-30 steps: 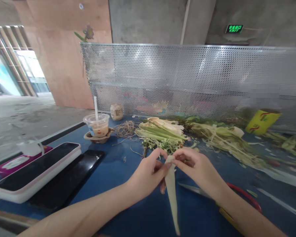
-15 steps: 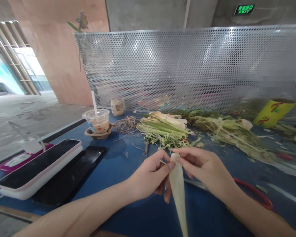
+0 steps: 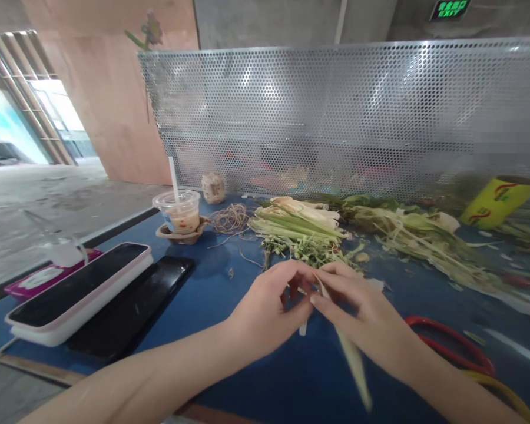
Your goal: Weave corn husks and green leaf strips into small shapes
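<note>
A pale corn husk strip [image 3: 355,371] hangs slanting down to the right below my hands, its lower tip blurred. My right hand [image 3: 366,315] pinches its upper end between thumb and fingers. Against that same end press the thumb and forefinger of my left hand [image 3: 269,312], and the fingertips of both hands meet there. The fingers partly hide the top of the strip. A small whitish piece [image 3: 303,327] shows under my left hand. Just beyond my fingers lie green sprigs [image 3: 307,250] and a pile of husks [image 3: 298,221].
On the blue table [image 3: 212,300], a red loop handle [image 3: 461,341] and a yellow one [image 3: 501,391] lie by my right forearm. Left are a black phone [image 3: 132,309], a white-edged case [image 3: 82,294], a drink cup [image 3: 179,212] and twine [image 3: 229,219]. A perforated metal screen [image 3: 291,118] stands behind.
The husk strip has swung from nearly straight down to a slant toward the right, and its upper end is now more covered by my fingers. My view has shifted slightly.
</note>
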